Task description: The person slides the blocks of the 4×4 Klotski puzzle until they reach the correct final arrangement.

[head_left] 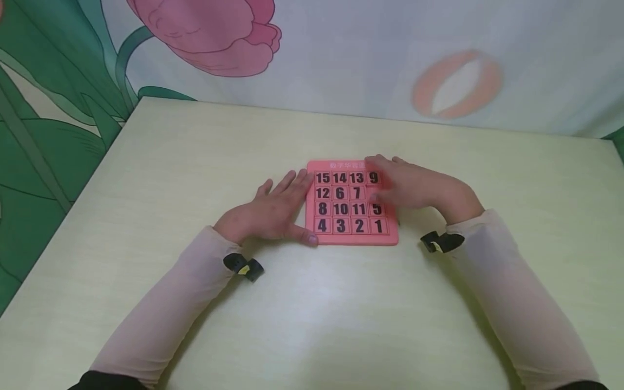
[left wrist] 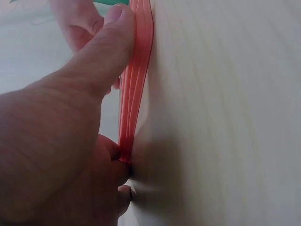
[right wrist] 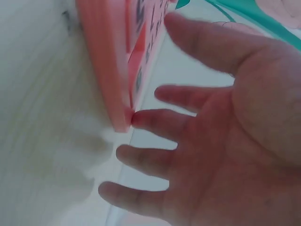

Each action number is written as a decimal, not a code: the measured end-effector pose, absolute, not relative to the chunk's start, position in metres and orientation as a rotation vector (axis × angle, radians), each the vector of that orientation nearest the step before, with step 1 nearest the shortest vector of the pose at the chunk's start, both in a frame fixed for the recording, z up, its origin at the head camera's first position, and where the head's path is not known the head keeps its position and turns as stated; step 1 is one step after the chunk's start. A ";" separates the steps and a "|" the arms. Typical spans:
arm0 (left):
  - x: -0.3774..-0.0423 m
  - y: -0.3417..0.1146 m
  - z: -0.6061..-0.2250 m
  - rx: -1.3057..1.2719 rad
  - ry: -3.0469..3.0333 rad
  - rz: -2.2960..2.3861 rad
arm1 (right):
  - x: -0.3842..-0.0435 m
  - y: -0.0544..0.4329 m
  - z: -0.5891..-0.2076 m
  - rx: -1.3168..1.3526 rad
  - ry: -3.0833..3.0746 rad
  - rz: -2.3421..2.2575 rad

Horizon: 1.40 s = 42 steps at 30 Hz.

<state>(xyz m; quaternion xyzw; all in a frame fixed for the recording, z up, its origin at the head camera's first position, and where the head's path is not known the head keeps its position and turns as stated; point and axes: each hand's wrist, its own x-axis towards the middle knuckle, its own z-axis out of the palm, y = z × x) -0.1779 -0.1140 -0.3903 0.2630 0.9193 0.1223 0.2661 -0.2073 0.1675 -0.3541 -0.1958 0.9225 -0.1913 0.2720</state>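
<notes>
A pink number slide puzzle (head_left: 350,238) lies flat on the table, its black-numbered tiles in rows. My left hand (head_left: 273,211) holds its left side, the thumb at the near-left corner and the fingers along the left edge. In the left wrist view, the thumb rests against the puzzle's pink side (left wrist: 136,80). Over the puzzle's right side hovers my right hand (head_left: 414,184), its thumb above the second row. The right wrist view shows the right hand (right wrist: 211,122) with spread fingers, one fingertip at the frame's corner, and a gap (right wrist: 136,54) among the tiles.
The pale wooden table (head_left: 341,314) extends around the puzzle. Behind it hangs a light cloth (head_left: 351,59) printed with a pink flower and green leaves. Black wrist cameras (head_left: 244,266) sit on both sleeves.
</notes>
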 end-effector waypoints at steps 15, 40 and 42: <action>-0.179 -0.113 -0.391 0.727 2.494 0.361 | -0.220 0.172 -0.367 -0.578 2.646 -0.537; -0.176 -0.114 -0.394 0.740 2.514 0.368 | -0.205 0.164 -0.371 -0.480 2.509 -0.448; -0.177 -0.113 -0.393 0.736 2.515 0.361 | -0.200 0.159 -0.370 -0.447 2.488 -0.396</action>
